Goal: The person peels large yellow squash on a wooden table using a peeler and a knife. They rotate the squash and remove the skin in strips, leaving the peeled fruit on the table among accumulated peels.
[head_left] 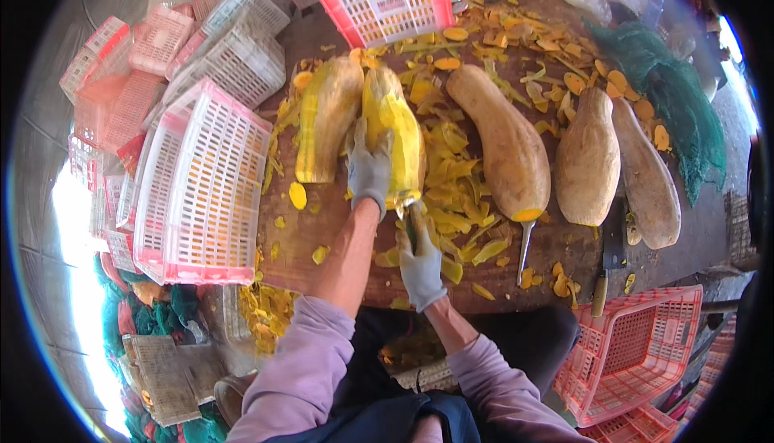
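Note:
My gloved left hand (370, 165) lies on the left side of a partly peeled yellow squash (399, 134), its fingers spread along the skin. At the squash's near cut end, my gloved right hand (420, 261) grips a peeler (411, 216), whose metal head touches the flesh there. Left of my left hand rests another squash (335, 119) with yellow peeled strips. To the right are an unpeeled squash (508, 140) with a metal tool (525, 252) at its cut end, a shorter squash (588, 159) and a slender one (647, 177).
Peelings (453, 183) cover much of the table. A cleaver (614, 243) lies at the right, its wooden handle over the near edge. Plastic crates stand at the left (205, 189), far side (387, 4) and lower right (635, 352). Green netting (683, 98) hangs over the right side.

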The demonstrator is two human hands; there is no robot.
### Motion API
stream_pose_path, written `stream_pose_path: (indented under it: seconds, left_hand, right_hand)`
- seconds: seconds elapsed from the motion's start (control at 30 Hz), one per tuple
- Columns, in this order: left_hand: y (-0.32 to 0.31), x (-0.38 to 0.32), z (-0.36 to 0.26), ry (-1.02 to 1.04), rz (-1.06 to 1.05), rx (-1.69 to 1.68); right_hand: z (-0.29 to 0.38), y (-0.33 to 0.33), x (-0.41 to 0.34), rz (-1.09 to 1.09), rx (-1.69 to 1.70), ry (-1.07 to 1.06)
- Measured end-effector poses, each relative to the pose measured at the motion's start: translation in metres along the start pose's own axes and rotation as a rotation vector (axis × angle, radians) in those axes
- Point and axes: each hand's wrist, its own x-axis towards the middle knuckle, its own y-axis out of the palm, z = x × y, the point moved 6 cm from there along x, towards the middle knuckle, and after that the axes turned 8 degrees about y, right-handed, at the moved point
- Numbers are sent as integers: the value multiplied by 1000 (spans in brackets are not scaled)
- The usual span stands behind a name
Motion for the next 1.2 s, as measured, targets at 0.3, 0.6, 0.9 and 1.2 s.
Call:
stream_pose_path:
  seconds: [0.3, 0.6, 0.9, 1.2]
  left_hand:
    - [-6, 3, -2, 1, 7, -25]
    - [1, 10, 7, 286, 73, 9]
    - [32, 34, 91, -9, 145, -713]
    - [25, 28, 84, 9, 154, -715]
  right_hand:
    - [36, -17, 30, -10, -28, -77]
    - [-52, 0, 12, 115, -7, 6]
    - [42, -26, 31, 264, 538, 238]
    - [23, -5, 82, 5, -78, -298]
